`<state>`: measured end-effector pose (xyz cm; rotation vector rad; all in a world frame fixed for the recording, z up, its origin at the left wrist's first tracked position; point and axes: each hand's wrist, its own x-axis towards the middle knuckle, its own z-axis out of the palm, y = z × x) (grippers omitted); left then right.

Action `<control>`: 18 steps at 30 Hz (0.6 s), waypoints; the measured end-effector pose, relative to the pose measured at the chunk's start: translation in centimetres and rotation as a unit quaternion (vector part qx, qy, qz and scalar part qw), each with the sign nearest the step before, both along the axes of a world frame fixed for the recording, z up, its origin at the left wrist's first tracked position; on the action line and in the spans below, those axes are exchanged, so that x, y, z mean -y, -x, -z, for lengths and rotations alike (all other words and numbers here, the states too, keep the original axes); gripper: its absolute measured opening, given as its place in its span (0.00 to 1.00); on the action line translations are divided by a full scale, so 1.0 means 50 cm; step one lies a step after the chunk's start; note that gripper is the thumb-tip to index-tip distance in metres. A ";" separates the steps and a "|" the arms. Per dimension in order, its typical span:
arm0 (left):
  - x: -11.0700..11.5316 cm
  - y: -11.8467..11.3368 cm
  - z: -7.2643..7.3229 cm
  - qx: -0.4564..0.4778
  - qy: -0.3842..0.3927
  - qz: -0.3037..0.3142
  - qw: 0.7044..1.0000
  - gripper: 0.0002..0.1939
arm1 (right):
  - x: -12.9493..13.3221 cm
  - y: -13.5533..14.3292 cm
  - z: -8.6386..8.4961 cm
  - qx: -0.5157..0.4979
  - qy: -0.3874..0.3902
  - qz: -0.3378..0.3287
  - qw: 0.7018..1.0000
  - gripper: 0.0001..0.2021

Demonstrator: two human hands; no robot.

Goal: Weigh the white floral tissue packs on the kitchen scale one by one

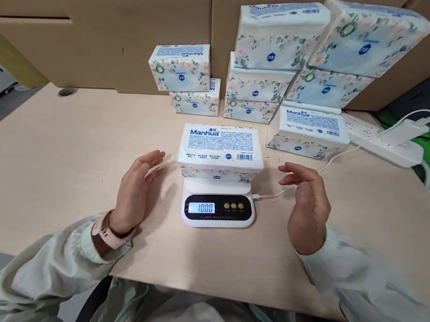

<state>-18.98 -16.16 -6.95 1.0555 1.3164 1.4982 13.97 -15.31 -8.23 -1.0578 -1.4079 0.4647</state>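
Note:
A pack of tissues (222,154) printed "Manhua" lies flat on top of a white digital scale (217,218). The lit display (201,207) reads 100.0. To the left of the pack, my left hand (135,189) is held apart from it, fingers extended and holding nothing. My right hand (307,208) is off to the pack's right, also touching nothing, with its fingers stretched inward. A pink watch band (109,231) circles my left wrist.
Several more tissue packs stand stacked at the back, including a single pack (308,132) at right. Cardboard boxes (144,41) form a wall behind. A white power strip (383,141) sits at the right; a cable (275,195) runs to the scale across the table (52,184).

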 end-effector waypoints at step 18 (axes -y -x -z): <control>0.002 -0.005 -0.003 -0.018 -0.011 0.006 1.000 0.23 | 0.009 0.007 -0.012 0.035 0.023 -0.019 0.999 0.18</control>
